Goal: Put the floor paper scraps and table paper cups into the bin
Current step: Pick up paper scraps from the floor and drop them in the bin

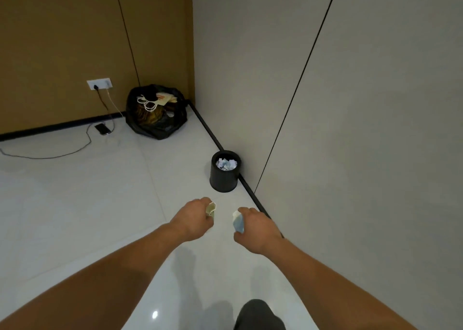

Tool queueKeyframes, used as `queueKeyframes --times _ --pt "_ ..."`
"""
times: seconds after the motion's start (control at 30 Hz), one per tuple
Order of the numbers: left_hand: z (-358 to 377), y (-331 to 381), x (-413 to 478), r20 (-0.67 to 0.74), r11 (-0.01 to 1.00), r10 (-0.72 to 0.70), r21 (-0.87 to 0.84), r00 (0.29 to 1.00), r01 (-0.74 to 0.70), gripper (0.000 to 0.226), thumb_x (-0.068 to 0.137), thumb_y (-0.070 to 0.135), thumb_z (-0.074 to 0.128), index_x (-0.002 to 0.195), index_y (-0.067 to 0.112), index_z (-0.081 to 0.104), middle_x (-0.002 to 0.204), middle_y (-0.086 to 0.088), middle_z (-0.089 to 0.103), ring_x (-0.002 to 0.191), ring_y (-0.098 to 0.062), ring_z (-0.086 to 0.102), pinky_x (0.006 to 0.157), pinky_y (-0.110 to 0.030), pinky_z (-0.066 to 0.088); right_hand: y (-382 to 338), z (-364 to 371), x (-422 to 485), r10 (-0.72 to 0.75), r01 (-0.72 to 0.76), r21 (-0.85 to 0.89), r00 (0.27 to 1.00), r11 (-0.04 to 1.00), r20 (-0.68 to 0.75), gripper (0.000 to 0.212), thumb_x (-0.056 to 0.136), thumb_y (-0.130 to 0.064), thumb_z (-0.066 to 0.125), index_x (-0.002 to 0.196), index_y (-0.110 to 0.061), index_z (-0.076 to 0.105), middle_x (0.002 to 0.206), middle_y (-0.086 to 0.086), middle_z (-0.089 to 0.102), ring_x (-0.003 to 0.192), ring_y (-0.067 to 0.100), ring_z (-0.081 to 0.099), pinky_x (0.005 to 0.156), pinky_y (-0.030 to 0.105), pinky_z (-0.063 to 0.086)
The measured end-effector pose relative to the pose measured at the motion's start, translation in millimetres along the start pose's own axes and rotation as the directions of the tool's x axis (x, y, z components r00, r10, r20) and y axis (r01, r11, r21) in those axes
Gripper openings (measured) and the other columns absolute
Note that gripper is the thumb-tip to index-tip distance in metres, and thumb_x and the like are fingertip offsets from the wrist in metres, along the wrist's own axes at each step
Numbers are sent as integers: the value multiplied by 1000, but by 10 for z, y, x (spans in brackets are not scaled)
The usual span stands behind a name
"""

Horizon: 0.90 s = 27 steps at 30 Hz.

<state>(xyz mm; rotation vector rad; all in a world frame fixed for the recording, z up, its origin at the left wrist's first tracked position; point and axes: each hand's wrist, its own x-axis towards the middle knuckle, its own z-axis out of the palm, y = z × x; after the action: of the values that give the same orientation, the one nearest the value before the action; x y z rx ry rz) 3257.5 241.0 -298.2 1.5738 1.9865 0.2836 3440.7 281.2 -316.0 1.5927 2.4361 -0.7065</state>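
Cups fill both hands: left hand [194, 218] grips a beige cup [211, 208], right hand [258, 225] a bluish cup [238, 221], both held forward, likely for dropping into the scrap-filled bin [223, 183] by the wall [350, 104].

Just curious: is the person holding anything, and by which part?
The left hand grips a crushed cream cup round its side; the right hand grips a white-blue cup likewise.

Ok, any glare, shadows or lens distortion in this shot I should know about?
Head view: one small glare spot on the glossy floor near the bottom edge; soft shadows on the tiles just below the left hand and right hand; wide-angle lens slants the wall seams; light dim overall.
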Motion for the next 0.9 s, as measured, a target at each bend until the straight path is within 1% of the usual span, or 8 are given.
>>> queueKeyframes --times 0.07,0.2,0.3,0.4,0.53,0.7,0.8,0.9 --pt "-104 -26 392 4 1000 0 10 1000 0 18 88 17 52 105 10 56 105 -10 63 92 -27 59 80 -33 49 25 -122 350 9 -9 6 1000 1000 -1 66 85 -36 60 144 -20 37 135 5 50 120 27 50 95 35 46" --pt "-353 20 1235 6 1000 5 25 1000 -5 20 89 16 53 108 9 56 106 -11 63 93 -26 59 81 -34 50 152 -431 1217 -1 2 12 1000 1000 -24 67 84 -35 61 145 -20 37 137 5 49 121 27 49 94 33 44" --pt "-520 80 1828 -12 1000 -4 24 1000 4 19 91 17 53 108 10 56 106 -10 64 92 -25 60 81 -32 51 251 -670 1869 -28 28 25 999 999 -25 64 84 -36 62 142 -20 39 135 6 50 121 27 50 92 32 44" --pt "-728 180 2355 -8 999 -19 45 1000 19 19 91 18 52 108 11 55 105 -10 63 93 -25 59 82 -35 51 339 -947 2438 -48 48 43 999 998 -18 60 84 -36 62 138 -18 42 132 7 52 118 29 51 89 31 43" --pt "-927 339 3036 -33 999 -31 12 999 31 22 92 19 54 112 9 55 109 -12 62 97 -26 58 85 -33 48 471 -1267 3082 -56 57 38 998 998 -16 69 85 -37 62 146 -16 35 137 10 50 121 30 49 93 34 44" --pt "-1039 328 3853 21 999 -38 32 999 37 24 91 20 55 113 9 54 111 -11 63 98 -25 59 84 -30 47 618 -1436 3757 -33 31 52 999 998 41 70 87 -39 63 147 -17 34 142 10 44 122 29 48 95 33 44" --pt "-1080 190 4411 76 999 -48 -10 996 49 31 90 21 57 119 10 52 114 -12 62 101 -26 58 84 -30 47 667 -1462 4223 -4 -2 71 997 997 76 69 88 -38 62 147 -16 35 142 8 45 124 28 48 96 31 43" --pt "-1065 10 4956 140 996 -51 -63 989 60 34 90 19 56 122 10 51 117 -13 60 104 -26 57 85 -28 46 689 -1446 4701 47 -55 85 994 995 94 69 87 -37 62 146 -17 35 138 7 48 122 26 50 94 30 43"
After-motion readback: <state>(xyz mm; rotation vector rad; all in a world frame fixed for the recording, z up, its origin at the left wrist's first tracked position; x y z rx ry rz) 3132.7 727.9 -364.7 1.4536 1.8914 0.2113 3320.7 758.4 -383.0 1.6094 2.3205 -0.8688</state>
